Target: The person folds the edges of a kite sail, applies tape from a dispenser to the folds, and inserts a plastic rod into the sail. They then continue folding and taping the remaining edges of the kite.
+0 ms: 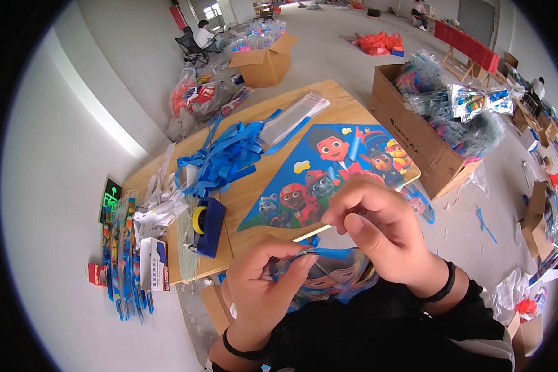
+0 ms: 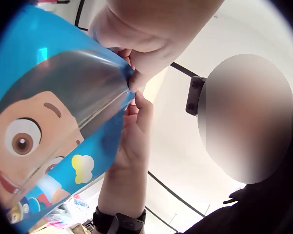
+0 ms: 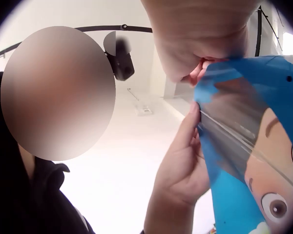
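In the head view my left hand (image 1: pixel 270 282) pinches the gathered corner of a folded blue printed sheet (image 1: pixel 335 263), with a thin rod along it. Just right of that corner is my right hand (image 1: pixel 387 232), its index finger and thumb bent towards each other; whether something thin lies between them cannot be told. From the left wrist, my left hand (image 2: pixel 146 39) and right hand (image 2: pixel 129 146) meet at the tip of the sheet (image 2: pixel 100 146). The right wrist view has my right hand (image 3: pixel 205 39) above my left hand (image 3: pixel 180 168), beside the sheet (image 3: pixel 234 195).
On the wooden table (image 1: pixel 245 198) lie another printed sheet (image 1: pixel 347 164), blue strips (image 1: pixel 223 155), clear sleeves (image 1: pixel 297 118), white strips (image 1: pixel 161 208) and a tape dispenser (image 1: pixel 211 229). A large carton (image 1: pixel 415 130) of wrapped items stands beyond its right edge. A seated person (image 1: pixel 204 37) is far off.
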`<control>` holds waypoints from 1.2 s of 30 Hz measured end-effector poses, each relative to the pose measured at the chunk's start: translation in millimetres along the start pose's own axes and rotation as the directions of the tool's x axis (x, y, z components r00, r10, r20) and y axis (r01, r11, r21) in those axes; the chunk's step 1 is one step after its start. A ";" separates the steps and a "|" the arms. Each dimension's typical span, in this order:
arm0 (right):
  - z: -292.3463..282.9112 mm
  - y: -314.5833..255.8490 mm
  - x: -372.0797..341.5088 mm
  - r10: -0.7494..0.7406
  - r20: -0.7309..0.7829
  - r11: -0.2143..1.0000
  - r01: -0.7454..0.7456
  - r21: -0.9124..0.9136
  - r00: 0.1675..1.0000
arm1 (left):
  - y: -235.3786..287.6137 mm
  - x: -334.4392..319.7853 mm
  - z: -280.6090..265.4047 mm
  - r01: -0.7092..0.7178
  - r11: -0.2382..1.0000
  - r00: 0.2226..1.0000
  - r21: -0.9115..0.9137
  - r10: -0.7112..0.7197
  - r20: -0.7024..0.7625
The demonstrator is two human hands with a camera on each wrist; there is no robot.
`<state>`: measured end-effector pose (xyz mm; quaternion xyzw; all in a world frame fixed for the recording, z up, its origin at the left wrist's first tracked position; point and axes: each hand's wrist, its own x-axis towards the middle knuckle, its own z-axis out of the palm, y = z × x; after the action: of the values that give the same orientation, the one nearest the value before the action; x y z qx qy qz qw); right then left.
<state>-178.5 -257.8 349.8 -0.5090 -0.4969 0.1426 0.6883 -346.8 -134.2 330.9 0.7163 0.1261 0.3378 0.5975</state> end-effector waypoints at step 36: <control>1.5 -6.1 -2.4 -0.234 0.124 0.896 0.264 -0.358 0.964 | -0.4 0.4 6.5 -0.016 1.000 0.999 0.011 0.016 -0.030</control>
<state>-182.7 -261.4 353.7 -0.5561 -0.6023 -0.0235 0.5721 -342.4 -138.9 330.3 0.7152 0.1312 0.3529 0.5889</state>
